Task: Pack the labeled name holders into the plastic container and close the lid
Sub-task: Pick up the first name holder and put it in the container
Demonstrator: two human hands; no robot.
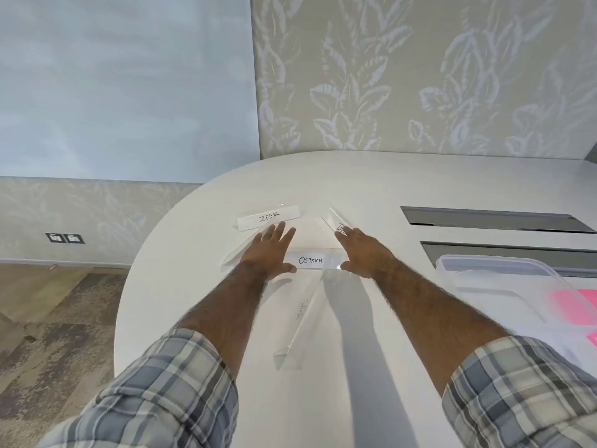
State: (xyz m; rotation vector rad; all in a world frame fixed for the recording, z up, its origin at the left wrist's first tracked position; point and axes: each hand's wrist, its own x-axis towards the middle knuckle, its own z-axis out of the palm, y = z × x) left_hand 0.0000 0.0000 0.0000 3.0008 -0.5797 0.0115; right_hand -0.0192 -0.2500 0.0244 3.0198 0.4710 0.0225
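Both hands, left hand (273,250) and right hand (361,250), bracket the OSTRICH holder (310,260) open-fingered, apparently to lift it by its ends toward the plastic container (484,270) at the table's (355,176) right edge.

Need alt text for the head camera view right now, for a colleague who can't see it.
Both hands, the left hand and right hand, reach open toward a clear name holder labeled OSTRICH on a white table. A ZEBRA holder lies beyond; a plastic container sits at right.

Clear glossy acrylic name holders (310,260), matt white table (355,189), translucent plastic container (504,270); checked cloth sleeves (168,383)
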